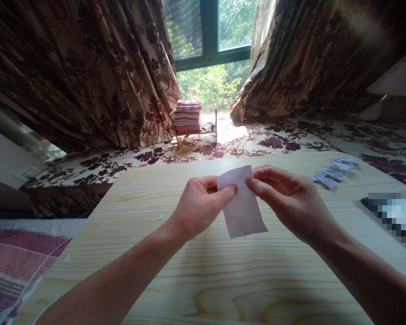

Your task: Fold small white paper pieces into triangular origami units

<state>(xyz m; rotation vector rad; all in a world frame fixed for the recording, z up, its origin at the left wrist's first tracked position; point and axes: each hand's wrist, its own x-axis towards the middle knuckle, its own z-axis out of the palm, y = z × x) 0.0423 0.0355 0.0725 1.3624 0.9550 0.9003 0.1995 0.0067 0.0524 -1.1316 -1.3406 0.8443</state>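
A small rectangular piece of white paper is held up above the light wooden table, its lower edge slightly uneven. My left hand pinches its upper left side, with the thumb on the near face and the fingers behind. At the upper right edge, my right hand pinches the paper between thumb and fingertips. Parts of the fingers behind the sheet are hidden.
Several folded paper pieces lie at the table's far right. A pixelated device rests at the right edge. Paper scraps dot the left side. Beyond the table, a small rack holds striped folded cloths before the window.
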